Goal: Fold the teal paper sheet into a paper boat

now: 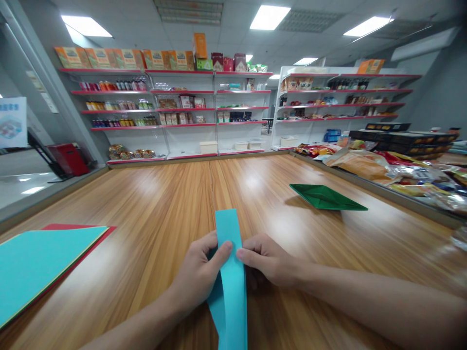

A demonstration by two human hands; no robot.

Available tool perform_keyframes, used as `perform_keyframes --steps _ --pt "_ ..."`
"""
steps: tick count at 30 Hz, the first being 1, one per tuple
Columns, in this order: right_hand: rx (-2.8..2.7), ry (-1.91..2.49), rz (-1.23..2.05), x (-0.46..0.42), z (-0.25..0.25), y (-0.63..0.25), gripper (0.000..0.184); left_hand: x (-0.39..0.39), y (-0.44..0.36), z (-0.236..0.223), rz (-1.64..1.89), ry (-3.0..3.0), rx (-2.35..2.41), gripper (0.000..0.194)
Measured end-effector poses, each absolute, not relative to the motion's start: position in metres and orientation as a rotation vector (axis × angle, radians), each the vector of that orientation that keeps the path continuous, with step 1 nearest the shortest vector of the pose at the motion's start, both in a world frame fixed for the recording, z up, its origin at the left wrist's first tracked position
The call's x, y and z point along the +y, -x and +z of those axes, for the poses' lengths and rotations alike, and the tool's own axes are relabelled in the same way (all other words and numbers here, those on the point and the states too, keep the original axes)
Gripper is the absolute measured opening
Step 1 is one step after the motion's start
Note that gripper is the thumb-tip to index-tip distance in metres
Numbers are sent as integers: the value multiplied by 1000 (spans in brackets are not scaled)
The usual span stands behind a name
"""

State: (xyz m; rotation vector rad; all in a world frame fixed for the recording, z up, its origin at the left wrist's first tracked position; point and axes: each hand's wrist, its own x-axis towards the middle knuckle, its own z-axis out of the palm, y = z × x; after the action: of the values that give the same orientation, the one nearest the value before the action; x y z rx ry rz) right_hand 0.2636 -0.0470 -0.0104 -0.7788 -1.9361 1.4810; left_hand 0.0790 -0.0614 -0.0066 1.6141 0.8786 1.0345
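Both my hands hold a light-blue sheet of paper [233, 282], folded into a long narrow strip that points away from me above the wooden table. My left hand [204, 265] grips its left side, thumb pressed on top and fingers curled underneath. Along the right edge, my right hand [268, 257] pinches the paper between thumb and bent fingers. A looser flap of the paper hangs out below my left hand. Farther off to the right lies a folded green paper boat [326, 197]. The near end of the blue strip runs out of view at the bottom.
A stack of coloured paper [47, 267], light blue on top with red beneath, lies at the left. Packaged snacks [365, 165] and black boxes [404, 138] line the right side. Beyond the wooden table [171, 199] stand stocked shelves [182, 126].
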Motion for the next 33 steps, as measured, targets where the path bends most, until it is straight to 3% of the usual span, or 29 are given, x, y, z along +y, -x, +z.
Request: perform_keyframes --steps 13,24,33 --pt "-1984 766 1533 -51 -5 -261 62 -67 -82 -4 1243 -1765 979 28" --pt "-1987 788 1476 -51 -9 -262 54 -65 -84 -6 1407 -1831 1093 26" --pt "-1957 733 1534 -50 -6 -260 44 -61 -81 4 1412 -1487 1300 39"
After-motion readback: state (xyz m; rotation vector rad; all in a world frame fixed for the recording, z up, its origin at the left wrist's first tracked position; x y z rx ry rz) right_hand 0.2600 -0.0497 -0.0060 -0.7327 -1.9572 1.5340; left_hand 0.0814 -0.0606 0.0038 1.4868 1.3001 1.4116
